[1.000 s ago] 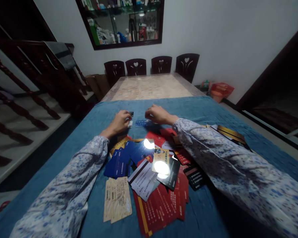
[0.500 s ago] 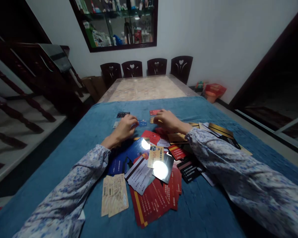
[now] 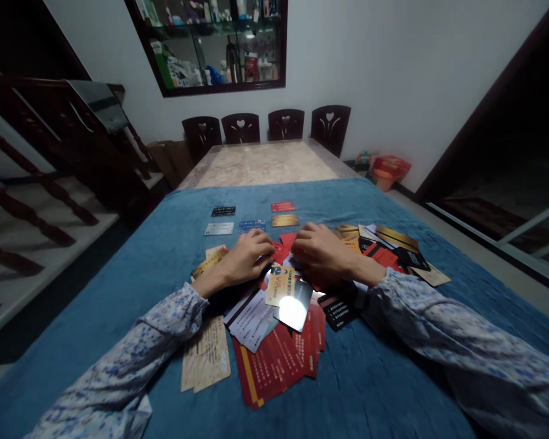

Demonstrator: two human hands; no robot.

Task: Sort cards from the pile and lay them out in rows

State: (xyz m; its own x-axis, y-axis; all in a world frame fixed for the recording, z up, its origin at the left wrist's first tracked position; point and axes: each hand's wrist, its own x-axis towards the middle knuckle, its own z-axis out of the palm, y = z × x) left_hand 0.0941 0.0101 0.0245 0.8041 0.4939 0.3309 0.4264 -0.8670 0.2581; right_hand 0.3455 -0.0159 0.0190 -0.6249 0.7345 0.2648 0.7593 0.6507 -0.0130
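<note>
My left hand [image 3: 249, 259] rests on the left side of a loose pile of cards, its fingers curled inward with the tips at the pile. Facing it, my right hand [image 3: 322, 253] bends over the pile's right side, fingers closed and fingertips hidden. Whatever either hand pinches cannot be made out. Between and below them lie a gold VIP card [image 3: 279, 286], a shiny dark card [image 3: 297, 308], white striped cards [image 3: 254, 323] and red cards [image 3: 274, 363]. Beyond the hands, a black card [image 3: 223, 211], silver card [image 3: 218, 228], blue card [image 3: 252, 226], red card [image 3: 282, 207] and gold card [image 3: 285, 220] lie flat, apart.
A blue cloth [image 3: 132, 292] covers the near part of the table. More cards, including a gold-and-black one [image 3: 397, 239], spread at the right. Beige cards [image 3: 205, 356] lie near left. Several dark chairs [image 3: 286, 125] stand at the far end.
Both hands have drawn back from the laid-out cards to the pile. The blue, silver, red and gold cards beyond are now uncovered.
</note>
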